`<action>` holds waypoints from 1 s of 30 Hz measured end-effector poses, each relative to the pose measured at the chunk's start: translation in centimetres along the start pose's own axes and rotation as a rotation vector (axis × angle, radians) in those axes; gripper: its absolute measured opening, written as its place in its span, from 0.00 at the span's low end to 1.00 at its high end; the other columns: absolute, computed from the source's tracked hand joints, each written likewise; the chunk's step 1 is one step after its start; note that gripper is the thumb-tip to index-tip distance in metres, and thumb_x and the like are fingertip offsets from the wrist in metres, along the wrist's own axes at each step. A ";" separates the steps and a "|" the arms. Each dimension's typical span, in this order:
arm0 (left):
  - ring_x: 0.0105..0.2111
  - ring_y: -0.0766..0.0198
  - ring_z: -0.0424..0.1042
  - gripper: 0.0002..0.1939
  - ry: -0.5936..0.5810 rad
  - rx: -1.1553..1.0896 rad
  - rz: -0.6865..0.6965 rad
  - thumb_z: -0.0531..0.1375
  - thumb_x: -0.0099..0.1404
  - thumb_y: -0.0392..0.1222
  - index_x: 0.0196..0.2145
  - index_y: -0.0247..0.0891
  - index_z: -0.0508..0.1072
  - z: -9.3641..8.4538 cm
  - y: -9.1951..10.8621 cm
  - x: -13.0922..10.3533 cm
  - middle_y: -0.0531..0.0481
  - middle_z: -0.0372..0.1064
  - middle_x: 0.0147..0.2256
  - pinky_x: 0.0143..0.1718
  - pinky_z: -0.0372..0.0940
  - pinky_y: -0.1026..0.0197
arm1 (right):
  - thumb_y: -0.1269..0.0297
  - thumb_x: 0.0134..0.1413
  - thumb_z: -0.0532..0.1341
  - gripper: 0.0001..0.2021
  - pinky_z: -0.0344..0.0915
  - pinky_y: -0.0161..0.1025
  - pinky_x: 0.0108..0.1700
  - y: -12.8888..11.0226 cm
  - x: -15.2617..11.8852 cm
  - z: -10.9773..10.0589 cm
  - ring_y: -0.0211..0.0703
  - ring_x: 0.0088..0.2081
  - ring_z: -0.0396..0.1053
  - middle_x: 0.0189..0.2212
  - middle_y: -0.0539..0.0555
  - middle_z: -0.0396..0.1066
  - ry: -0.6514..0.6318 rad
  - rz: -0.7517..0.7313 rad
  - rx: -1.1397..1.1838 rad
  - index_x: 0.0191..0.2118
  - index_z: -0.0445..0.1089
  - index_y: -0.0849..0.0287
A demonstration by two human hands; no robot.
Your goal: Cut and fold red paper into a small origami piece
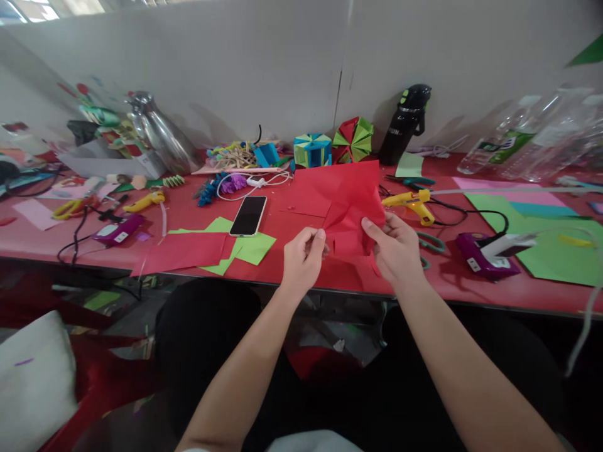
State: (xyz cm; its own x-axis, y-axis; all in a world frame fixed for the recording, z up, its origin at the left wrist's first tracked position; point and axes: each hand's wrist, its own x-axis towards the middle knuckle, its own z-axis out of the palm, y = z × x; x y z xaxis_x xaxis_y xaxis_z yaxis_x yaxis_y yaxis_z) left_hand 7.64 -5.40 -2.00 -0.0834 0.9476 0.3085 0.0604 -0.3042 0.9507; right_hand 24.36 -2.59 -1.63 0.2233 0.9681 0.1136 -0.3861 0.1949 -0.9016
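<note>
- Forearms (249, 358) rise from the bottom edge.
- Left hand (302, 258) and right hand (399, 250) pinch red paper (351, 188), which spreads above and between them, mid-frame.

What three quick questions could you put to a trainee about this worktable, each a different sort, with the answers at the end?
1. True or false: the right hand has hold of a red sheet.
2. Which of these lies nearest that hand? A, the silver jug; B, a yellow glue gun; C, the plastic bottles.
3. Fill the gap: the phone lies with its dark screen facing ____.

Key: 1, true. 2, B. 3, up.
</note>
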 end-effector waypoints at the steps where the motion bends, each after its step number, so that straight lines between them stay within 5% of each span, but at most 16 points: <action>1: 0.24 0.67 0.69 0.16 0.015 -0.010 -0.007 0.58 0.68 0.51 0.27 0.38 0.72 0.1 0.0 0.0 0.52 0.70 0.23 0.29 0.64 0.65 | 0.64 0.43 0.74 0.13 0.71 0.44 0.49 0.1 0.0 -0.1 0.42 0.39 0.76 0.35 0.50 0.79 -0.001 -0.005 -0.014 0.37 0.75 0.54; 7: 0.23 0.67 0.67 0.18 0.065 0.062 0.008 0.58 0.68 0.51 0.25 0.39 0.70 0.3 0.0 -0.1 0.53 0.67 0.21 0.26 0.60 0.65 | 0.61 0.46 0.72 0.12 0.72 0.44 0.43 0.4 0.2 -0.4 0.42 0.33 0.75 0.31 0.48 0.78 0.002 -0.039 -0.088 0.39 0.76 0.53; 14: 0.24 0.66 0.69 0.16 0.043 0.058 0.037 0.56 0.69 0.52 0.29 0.39 0.72 0.1 -0.2 0.1 0.52 0.70 0.24 0.29 0.64 0.65 | 0.62 0.41 0.75 0.16 0.71 0.47 0.51 0.3 -0.7 0.7 0.45 0.42 0.76 0.40 0.50 0.79 -0.098 0.076 0.049 0.38 0.75 0.53; 25: 0.25 0.66 0.69 0.17 -0.034 0.106 0.041 0.54 0.71 0.51 0.29 0.39 0.70 -0.2 -0.4 0.1 0.52 0.69 0.24 0.29 0.65 0.65 | 0.65 0.39 0.75 0.14 0.71 0.49 0.54 0.7 -0.7 0.7 0.47 0.44 0.77 0.40 0.52 0.80 -0.027 0.156 0.100 0.36 0.77 0.54; 30: 0.24 0.66 0.70 0.18 -0.024 0.034 0.003 0.56 0.70 0.53 0.28 0.39 0.71 -0.2 -0.5 0.1 0.52 0.69 0.24 0.29 0.65 0.65 | 0.65 0.41 0.75 0.15 0.73 0.50 0.52 0.7 -0.9 0.6 0.48 0.44 0.77 0.41 0.51 0.80 -0.097 0.208 0.103 0.38 0.76 0.54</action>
State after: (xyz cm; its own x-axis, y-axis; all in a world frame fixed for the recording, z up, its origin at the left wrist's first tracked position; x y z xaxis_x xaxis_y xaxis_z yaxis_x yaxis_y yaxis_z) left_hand 7.42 -5.12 -2.46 -0.0590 0.9487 0.3105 0.0941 -0.3044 0.9479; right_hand 23.33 -3.20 -2.11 0.0442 0.9987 -0.0263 -0.5054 -0.0003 -0.8629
